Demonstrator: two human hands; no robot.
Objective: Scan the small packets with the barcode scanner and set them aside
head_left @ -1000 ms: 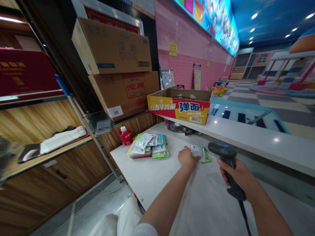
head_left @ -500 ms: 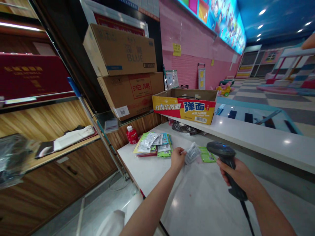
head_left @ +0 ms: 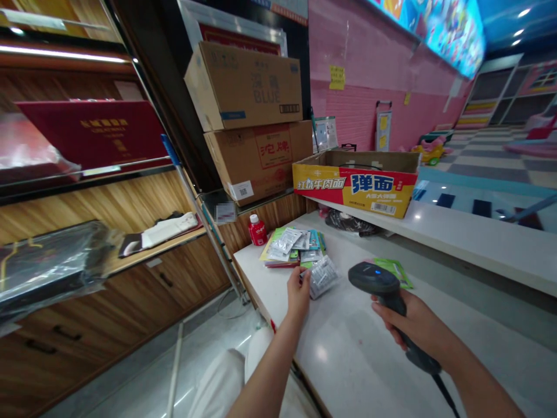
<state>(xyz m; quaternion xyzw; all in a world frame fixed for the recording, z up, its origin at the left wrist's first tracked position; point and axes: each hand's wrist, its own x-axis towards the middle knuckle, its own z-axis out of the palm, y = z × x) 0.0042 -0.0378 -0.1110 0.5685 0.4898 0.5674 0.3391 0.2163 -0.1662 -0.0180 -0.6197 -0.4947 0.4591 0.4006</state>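
Note:
My left hand (head_left: 298,291) pinches a silvery sachet (head_left: 322,276) and holds it just above the white counter (head_left: 348,354), close to a pile of sachets and packets (head_left: 290,246). My right hand (head_left: 411,325) is wrapped round the grip of a black barcode scanner (head_left: 378,283), whose head points toward the sachet. The scanner's cable runs down past my wrist. A green packet (head_left: 394,270) lies on the counter behind the scanner head.
A small red bottle (head_left: 257,230) stands at the counter's far left corner. A yellow and red noodle carton (head_left: 357,183) sits on the raised white ledge (head_left: 470,241). Two stacked cardboard boxes (head_left: 256,116) rest on the shelf. A black bag (head_left: 348,222) lies under the ledge.
My left hand lifted the sachet off the green packet and carried it left toward the pile. The view swung left. My right hand keeps its hold on the scanner.

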